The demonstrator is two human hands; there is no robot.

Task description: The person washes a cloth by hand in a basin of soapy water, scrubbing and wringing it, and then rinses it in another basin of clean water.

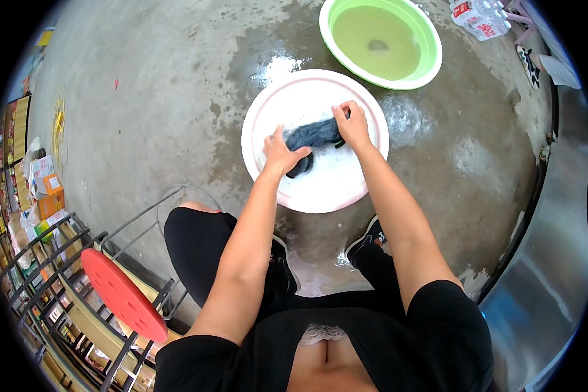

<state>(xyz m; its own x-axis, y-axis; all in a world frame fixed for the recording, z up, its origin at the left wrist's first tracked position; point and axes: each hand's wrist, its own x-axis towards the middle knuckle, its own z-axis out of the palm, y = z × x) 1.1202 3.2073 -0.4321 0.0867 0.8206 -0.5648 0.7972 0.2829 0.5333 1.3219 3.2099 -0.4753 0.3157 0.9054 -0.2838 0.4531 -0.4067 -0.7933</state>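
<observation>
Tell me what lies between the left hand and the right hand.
In the head view, a dark fuzzy item stretches between the left hand and right hand, within the round basin.

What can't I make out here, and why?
In the head view:
- Ends of the grey cloth: partly covered by the left hand and right hand.
- What the dark spot in the green basin is: blurred by cloudy water.
- Most of the other person: cut off by the edge.
- Fine print on the bottles: too small.

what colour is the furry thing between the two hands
The furry thing is dark blue-grey, seen in the head view, the only one.
</observation>
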